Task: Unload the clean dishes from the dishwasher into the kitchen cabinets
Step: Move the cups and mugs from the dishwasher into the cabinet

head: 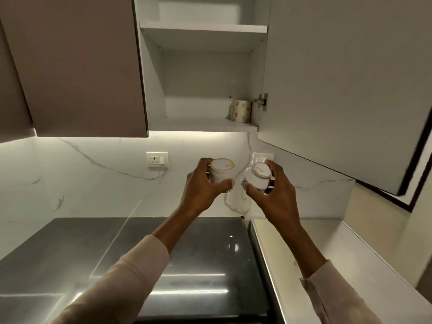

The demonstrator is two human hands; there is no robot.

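Observation:
My left hand grips a white mug with its base turned toward me. Beside it, my right hand holds a second white mug, also base-first and tilted. Both are raised in front of the marble backsplash, below the open wall cabinet. On the cabinet's lower shelf, at the right, stands a flower-patterned mug. The shelf above it shows nothing on it.
The cabinet's door hangs open to the right, over my right hand. A closed brown cabinet is on the left. Below lie a dark glossy cooktop and a pale counter. Two wall sockets sit on the backsplash.

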